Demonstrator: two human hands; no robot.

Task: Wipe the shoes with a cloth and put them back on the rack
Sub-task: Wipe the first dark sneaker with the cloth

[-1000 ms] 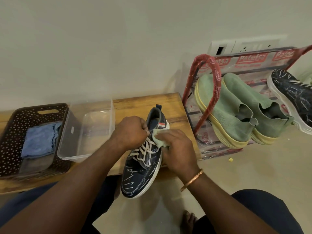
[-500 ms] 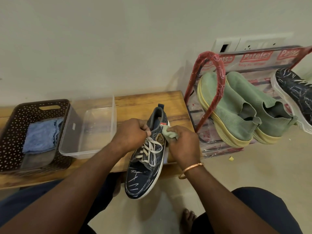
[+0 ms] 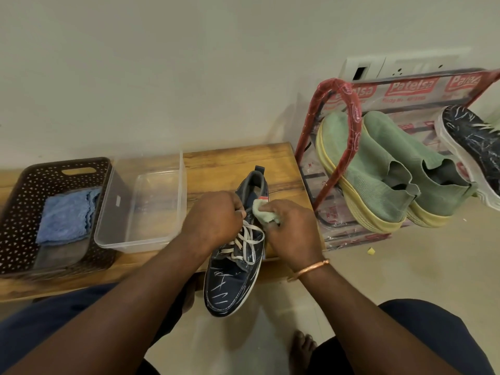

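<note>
Your left hand [image 3: 213,217] fingers pinch the navy canvas sneaker [image 3: 235,255] at its flat white laces; your right hand [image 3: 293,231] fingers clench a soft pale-green cloth [image 3: 261,212] against its collar, above the wooden bench [image 3: 230,163].

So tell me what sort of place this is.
Probably a home entryway or corner: a shoe rack with green shoes stands against a plain wall with a switch plate, beside a low wooden bench.
</note>
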